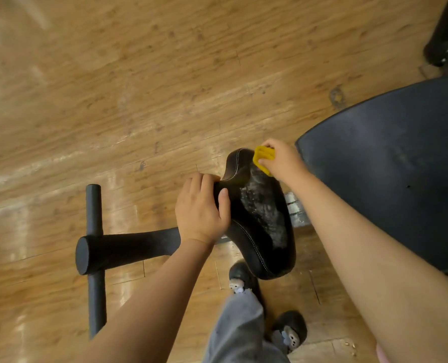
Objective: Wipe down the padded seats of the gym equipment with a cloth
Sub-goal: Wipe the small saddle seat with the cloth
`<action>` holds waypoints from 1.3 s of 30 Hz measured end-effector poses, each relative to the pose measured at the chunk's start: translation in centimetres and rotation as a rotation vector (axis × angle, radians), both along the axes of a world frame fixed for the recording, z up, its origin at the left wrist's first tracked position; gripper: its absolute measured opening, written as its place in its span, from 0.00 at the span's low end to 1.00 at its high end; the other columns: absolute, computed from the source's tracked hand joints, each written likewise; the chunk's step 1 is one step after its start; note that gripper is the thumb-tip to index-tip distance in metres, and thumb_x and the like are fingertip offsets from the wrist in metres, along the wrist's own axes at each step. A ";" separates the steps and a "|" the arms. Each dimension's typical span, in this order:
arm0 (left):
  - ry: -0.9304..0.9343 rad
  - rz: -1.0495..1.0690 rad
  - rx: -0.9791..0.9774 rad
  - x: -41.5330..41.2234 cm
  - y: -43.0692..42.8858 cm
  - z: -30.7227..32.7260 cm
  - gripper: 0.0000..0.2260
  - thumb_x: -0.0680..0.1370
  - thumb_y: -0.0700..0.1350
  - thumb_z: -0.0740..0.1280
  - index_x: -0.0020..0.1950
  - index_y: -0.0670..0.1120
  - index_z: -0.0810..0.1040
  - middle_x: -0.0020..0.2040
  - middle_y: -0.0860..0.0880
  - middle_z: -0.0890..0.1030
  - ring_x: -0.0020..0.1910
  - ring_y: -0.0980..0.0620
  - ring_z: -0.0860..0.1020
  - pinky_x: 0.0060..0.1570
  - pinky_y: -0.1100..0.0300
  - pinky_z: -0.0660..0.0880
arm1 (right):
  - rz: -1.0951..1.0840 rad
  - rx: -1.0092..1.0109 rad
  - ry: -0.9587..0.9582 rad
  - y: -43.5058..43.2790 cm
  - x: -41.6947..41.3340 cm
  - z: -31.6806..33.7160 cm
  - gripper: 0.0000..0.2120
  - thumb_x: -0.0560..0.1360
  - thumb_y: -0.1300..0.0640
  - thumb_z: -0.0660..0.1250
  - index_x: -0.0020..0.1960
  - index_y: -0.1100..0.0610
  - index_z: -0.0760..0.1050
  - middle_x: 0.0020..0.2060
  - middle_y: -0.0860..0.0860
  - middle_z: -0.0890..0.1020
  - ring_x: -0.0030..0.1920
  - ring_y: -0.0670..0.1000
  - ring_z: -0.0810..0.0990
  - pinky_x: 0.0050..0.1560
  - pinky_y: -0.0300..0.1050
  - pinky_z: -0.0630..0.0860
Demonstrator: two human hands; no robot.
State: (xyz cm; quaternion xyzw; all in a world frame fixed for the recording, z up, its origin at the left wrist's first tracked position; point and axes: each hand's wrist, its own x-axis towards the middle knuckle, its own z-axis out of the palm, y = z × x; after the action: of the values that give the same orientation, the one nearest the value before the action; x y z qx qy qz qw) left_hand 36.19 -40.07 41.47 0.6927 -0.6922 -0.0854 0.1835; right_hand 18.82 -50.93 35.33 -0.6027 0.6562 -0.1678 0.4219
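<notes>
A black padded seat (263, 218) with white stitching stands in the middle of the view, its top streaked with a pale wet or dusty patch. My left hand (200, 209) grips the seat's left edge, thumb lying on the top surface. A small yellow cloth (262, 159) is bunched at the seat's far end. My right hand (283, 159) holds that cloth and presses it against the seat's upper right corner.
A black foam roller pad (123, 248) on a thin black bar (95, 260) sticks out left of the seat. A large dark curved shell (390, 163) fills the right side. Wooden floor (139, 87) lies all around; my feet in dark shoes (289, 330) stand below the seat.
</notes>
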 end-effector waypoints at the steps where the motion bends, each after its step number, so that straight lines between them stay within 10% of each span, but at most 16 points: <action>1: -0.006 0.000 -0.003 0.0 0.0 0.0 0.15 0.77 0.52 0.56 0.49 0.43 0.76 0.43 0.47 0.75 0.41 0.48 0.72 0.39 0.57 0.67 | -0.090 -0.021 -0.024 0.0 -0.5 0.3 0.10 0.75 0.56 0.68 0.55 0.53 0.75 0.49 0.50 0.80 0.50 0.53 0.77 0.44 0.45 0.71; 17: 0.259 0.346 0.126 -1.7 -0.7 1.1 0.11 0.79 0.53 0.59 0.44 0.50 0.78 0.39 0.58 0.71 0.45 0.56 0.71 0.44 0.58 0.67 | -0.367 0.070 -0.401 6.7 0.3 -0.7 0.12 0.75 0.57 0.70 0.55 0.48 0.72 0.53 0.48 0.80 0.55 0.51 0.79 0.55 0.53 0.78; 29: 0.036 0.235 0.066 -1.4 -0.7 0.4 0.11 0.75 0.49 0.57 0.44 0.47 0.77 0.40 0.51 0.75 0.40 0.50 0.72 0.38 0.53 0.69 | 0.246 0.016 -0.157 -0.4 1.7 -0.7 0.16 0.76 0.52 0.69 0.63 0.50 0.74 0.57 0.48 0.79 0.56 0.50 0.76 0.49 0.43 0.71; 39: -0.058 0.239 0.037 -1.5 -0.6 0.4 0.11 0.76 0.49 0.57 0.45 0.46 0.76 0.41 0.50 0.76 0.41 0.52 0.70 0.37 0.60 0.62 | -0.156 0.082 -0.031 -2.2 0.3 -6.5 0.12 0.78 0.53 0.66 0.58 0.56 0.71 0.52 0.54 0.79 0.53 0.57 0.76 0.45 0.45 0.67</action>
State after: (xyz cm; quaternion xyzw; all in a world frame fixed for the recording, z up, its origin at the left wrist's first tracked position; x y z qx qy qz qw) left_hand 34.67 -40.67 41.85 0.7758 -0.6080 -0.0555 0.1594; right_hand 19.16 -53.14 28.80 -0.5292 0.7011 -0.1824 0.4419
